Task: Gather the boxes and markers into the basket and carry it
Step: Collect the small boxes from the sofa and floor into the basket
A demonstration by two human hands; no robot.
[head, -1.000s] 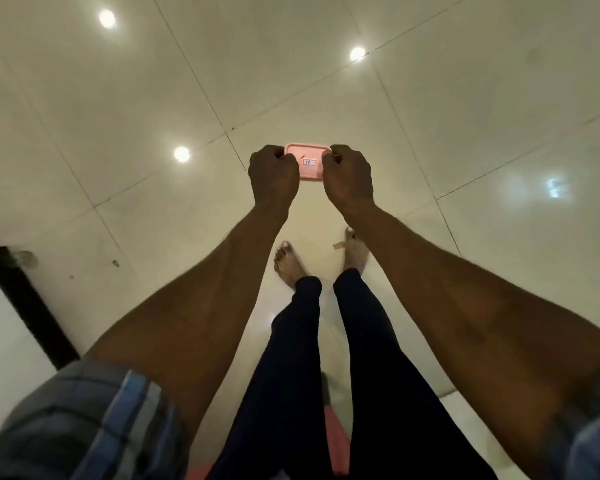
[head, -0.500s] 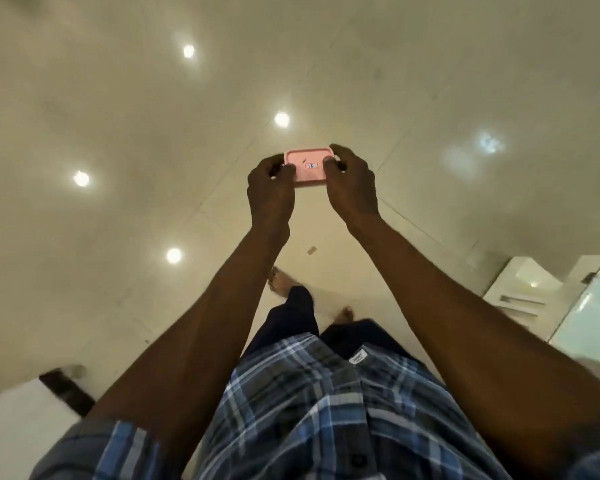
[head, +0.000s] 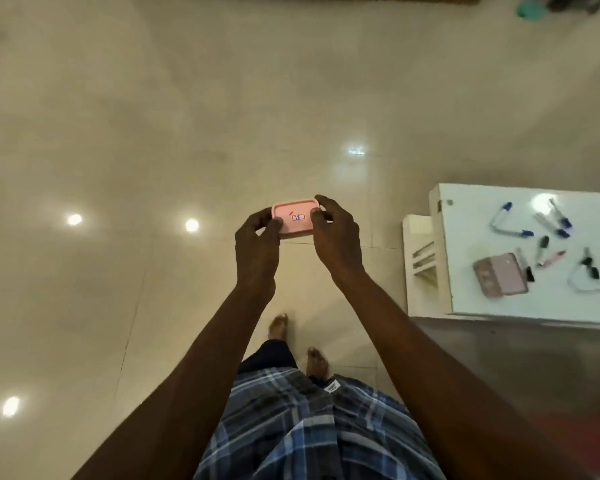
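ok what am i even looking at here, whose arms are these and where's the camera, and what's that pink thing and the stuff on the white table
No machine here: a person wears a wide-angle camera on the head, looking forward and down, so you see their own arms, checked shirt and bare feet on a shiny tiled floor. The left hand and the right hand together hold up a small pink box with a little label on top, fingers curled round its sides. To the right stands a white table. On it lie a second pinkish box and several scattered markers, some with blue caps, some with dark ones. No basket is in view.
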